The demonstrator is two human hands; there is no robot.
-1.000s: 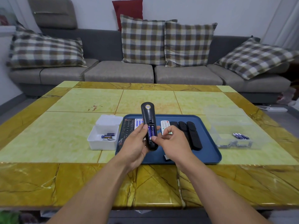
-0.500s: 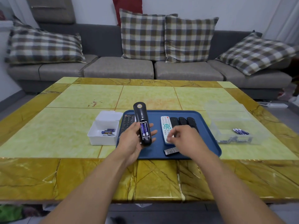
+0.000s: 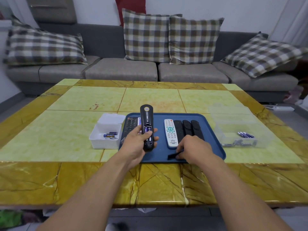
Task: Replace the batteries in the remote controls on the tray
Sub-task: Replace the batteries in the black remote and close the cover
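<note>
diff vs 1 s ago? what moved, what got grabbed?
The right hand left the battery bay of the black remote, dropped to the tray's near edge and now takes hold of the loose battery cover. The left hand keeps gripping the remote, two batteries seated. The white remote and both battery boxes are unchanged.

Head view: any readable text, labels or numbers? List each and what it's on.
None can be read.
White remote: print below the buttons, too small.
Black remote in left hand: round gold sticker, blurred.
Batteries in white box: blue labels, blurred.
</note>
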